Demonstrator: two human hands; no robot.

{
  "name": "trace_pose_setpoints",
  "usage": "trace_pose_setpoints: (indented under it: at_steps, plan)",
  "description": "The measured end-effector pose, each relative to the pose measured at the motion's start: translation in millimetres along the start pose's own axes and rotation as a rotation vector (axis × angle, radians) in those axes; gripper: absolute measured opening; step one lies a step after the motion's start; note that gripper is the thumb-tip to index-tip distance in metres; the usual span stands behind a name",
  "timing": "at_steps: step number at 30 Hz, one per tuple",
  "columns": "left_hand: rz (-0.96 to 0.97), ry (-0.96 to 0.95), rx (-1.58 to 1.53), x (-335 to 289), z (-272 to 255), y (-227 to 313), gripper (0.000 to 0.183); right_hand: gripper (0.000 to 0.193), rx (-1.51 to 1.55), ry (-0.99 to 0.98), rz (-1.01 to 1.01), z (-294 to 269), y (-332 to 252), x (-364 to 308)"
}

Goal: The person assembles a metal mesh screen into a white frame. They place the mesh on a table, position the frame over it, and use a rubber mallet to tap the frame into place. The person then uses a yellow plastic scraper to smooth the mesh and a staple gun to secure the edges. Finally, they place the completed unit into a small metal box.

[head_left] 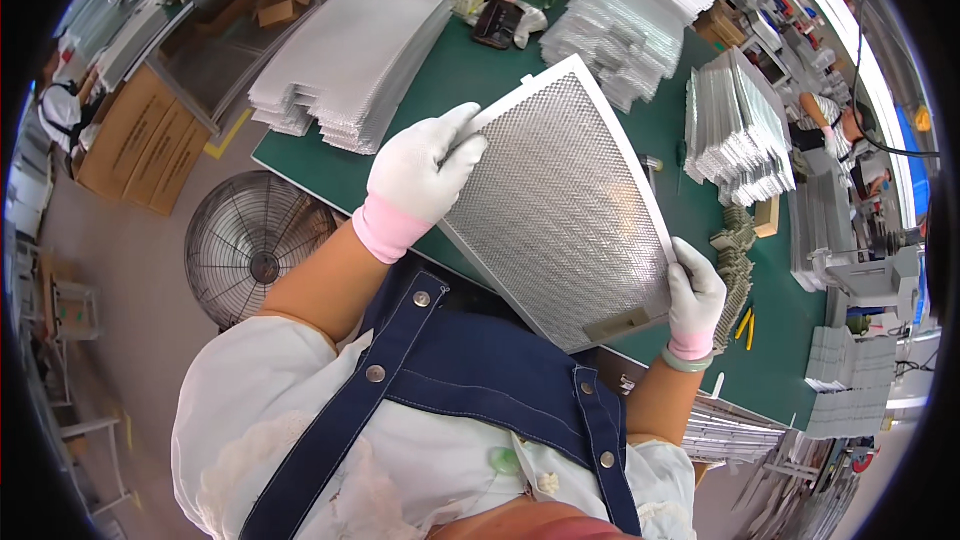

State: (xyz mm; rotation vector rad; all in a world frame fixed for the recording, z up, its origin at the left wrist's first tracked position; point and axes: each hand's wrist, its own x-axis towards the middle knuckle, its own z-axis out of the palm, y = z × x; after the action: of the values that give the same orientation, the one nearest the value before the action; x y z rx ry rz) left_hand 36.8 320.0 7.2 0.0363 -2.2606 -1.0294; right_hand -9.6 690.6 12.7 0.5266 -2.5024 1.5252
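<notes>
Between my hands is a silvery metal mesh filter panel (560,190) with a pale frame, tilted above the green table (780,340). My left hand (420,175), in a white glove with a pink cuff, grips its upper left edge. On the opposite side, my right hand (696,298), gloved the same way, pinches the frame near the lower right corner. A small tan plate (616,326) sits at the panel's bottom edge, next to that corner. The fingers behind the panel are hidden.
Stacked mesh sheets (350,50) lie at the table's left; another stack of panels (740,125) stands at the right. Small grey-brown parts (735,260) and a yellow-handled tool (744,324) lie right of my right hand. A floor fan (262,265) stands left of the table. Co-workers are at both sides.
</notes>
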Motion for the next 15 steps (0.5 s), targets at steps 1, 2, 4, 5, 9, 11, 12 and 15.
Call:
trace_pose_setpoints:
  at_steps: [1,2,4,5,9,11,12,15]
  plan:
    - [-0.015,0.004,0.008,-2.2,0.4,1.1,0.034,0.03,-0.014,-0.002,-0.001,-1.0,-0.6,-1.9]
    - [-0.03,0.007,0.017,-3.6,0.0,3.5,0.033,0.029,-0.028,-0.003,-0.003,-1.4,-0.9,-2.9]
    - [-0.055,-0.002,0.019,-5.0,-2.2,5.7,0.028,0.03,-0.023,-0.009,0.01,-1.1,-0.5,-2.4]
    - [-0.045,0.008,0.014,-6.3,-1.9,4.3,0.028,0.03,-0.026,-0.013,-0.005,-1.0,0.1,-2.1]
    - [0.005,0.049,0.05,-13.2,-2.2,1.5,0.027,0.032,-0.023,-0.072,-0.008,-5.3,5.0,-2.8]
    - [0.022,0.044,0.044,-14.6,-2.9,1.4,0.028,0.033,-0.022,-0.081,0.001,-6.0,5.6,-4.0]
    - [0.03,0.041,0.04,-15.8,-3.1,1.6,0.028,0.033,-0.023,-0.085,0.007,-6.8,5.6,-5.5]
    - [-0.015,-0.017,-0.038,-14.0,-2.3,4.4,0.027,0.029,-0.001,-0.041,0.019,-5.3,3.5,-10.4]
